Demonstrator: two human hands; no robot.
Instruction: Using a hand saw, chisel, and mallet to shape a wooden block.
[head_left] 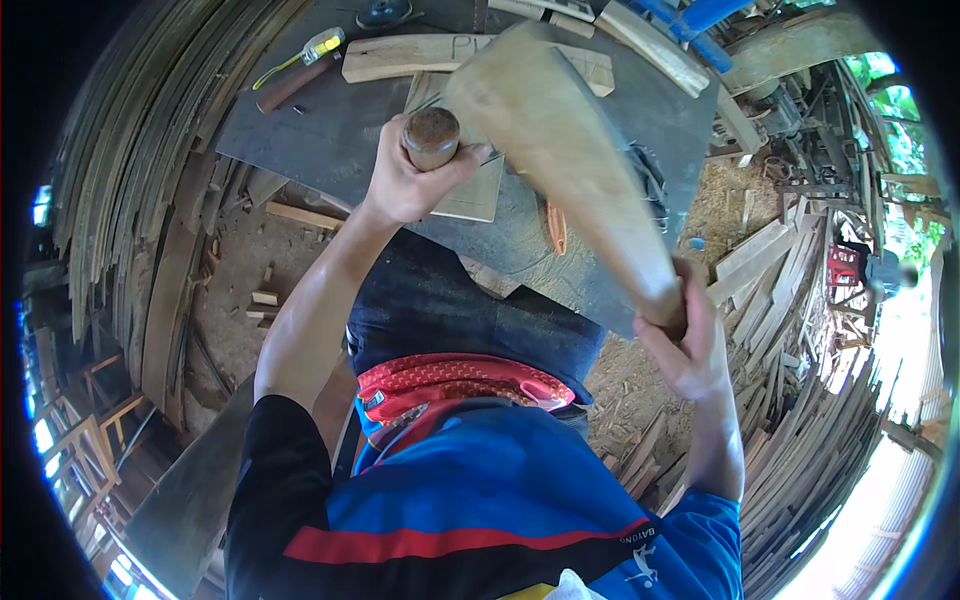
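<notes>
My left hand [420, 170] is closed around an upright round tool handle [432, 132] with a worn brown top, held over a pale board [470, 205] on the dark worktable [280, 140]. My right hand [685, 340] grips the narrow end of a long wooden club [580, 165], whose wide end is raised up and left beside my left hand, slightly blurred by motion. An orange tool [555, 225] lies on the table behind the club; the lower end of what my left hand holds is hidden.
A marked wooden piece [390, 62], a yellow tape measure [322, 45] and timber offcuts [650, 45] lie at the table's back. Stacked planks [125, 150] line the left side. Loose wood strips [780, 410] and shavings [620, 420] cover ground at the right.
</notes>
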